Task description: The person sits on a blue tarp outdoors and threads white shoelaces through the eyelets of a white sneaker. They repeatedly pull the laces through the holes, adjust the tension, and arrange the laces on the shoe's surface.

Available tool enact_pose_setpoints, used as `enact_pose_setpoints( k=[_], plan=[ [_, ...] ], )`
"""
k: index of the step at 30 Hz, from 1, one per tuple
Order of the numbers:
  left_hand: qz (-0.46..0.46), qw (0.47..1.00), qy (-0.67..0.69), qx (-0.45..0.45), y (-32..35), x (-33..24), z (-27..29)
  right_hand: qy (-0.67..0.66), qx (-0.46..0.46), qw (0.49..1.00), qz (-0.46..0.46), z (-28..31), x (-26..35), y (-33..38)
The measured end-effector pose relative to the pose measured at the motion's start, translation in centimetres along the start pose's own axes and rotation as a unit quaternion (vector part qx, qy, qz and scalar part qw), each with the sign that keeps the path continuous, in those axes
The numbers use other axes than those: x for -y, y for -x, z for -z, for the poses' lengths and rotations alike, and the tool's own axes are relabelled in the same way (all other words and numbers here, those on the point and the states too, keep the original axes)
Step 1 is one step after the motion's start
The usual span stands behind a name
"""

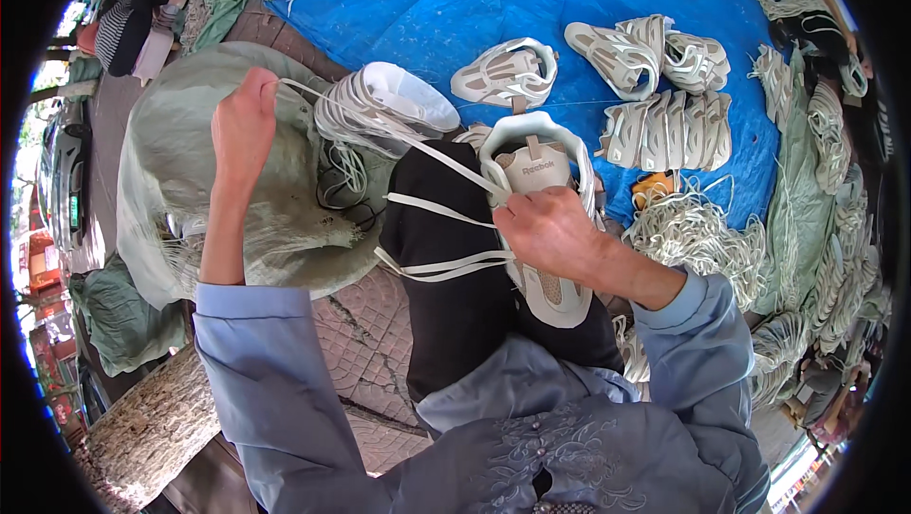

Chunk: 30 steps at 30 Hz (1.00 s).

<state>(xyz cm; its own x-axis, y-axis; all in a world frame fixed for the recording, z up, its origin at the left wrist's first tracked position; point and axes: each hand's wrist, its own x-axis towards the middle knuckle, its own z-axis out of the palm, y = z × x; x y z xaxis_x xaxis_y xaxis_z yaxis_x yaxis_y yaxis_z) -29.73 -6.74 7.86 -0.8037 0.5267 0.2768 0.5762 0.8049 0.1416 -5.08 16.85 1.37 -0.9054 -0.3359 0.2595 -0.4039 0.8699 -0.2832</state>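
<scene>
around the shoe point(535, 170), uppers point(488, 74) on blue tarp point(436, 1), heaped laces point(697, 241), sack point(166, 149)

A shoe upper point(557, 305) lies on the lap point(441, 319). On the tarp point(418, 11) beyond, a single upper point(498, 75) lies left of a row of uppers point(669, 131), toward the right edge. A lace heap point(697, 241) sits at the near right corner; a sack point(176, 163) lies past the left edge.

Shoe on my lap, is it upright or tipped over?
Upright: the shoe has its tongue and toe facing up, your right hand over its middle.
</scene>
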Motion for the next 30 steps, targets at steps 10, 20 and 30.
enact_pose_setpoints(
  k=[10,20,30],
  plan=[
    [0.113,0.932,-0.343,0.001,3.9,19.7,5.4,-0.171,-0.133,0.934,-0.285,11.0,-19.0,4.1],
    [0.222,0.894,-0.379,0.087,9.2,24.4,6.2,0.321,-0.056,0.826,-0.460,25.3,-34.2,16.5],
    [-0.161,0.964,0.170,0.129,14.4,-17.4,-2.3,-0.152,-0.010,0.988,0.020,4.1,-4.4,4.8]
  ],
)
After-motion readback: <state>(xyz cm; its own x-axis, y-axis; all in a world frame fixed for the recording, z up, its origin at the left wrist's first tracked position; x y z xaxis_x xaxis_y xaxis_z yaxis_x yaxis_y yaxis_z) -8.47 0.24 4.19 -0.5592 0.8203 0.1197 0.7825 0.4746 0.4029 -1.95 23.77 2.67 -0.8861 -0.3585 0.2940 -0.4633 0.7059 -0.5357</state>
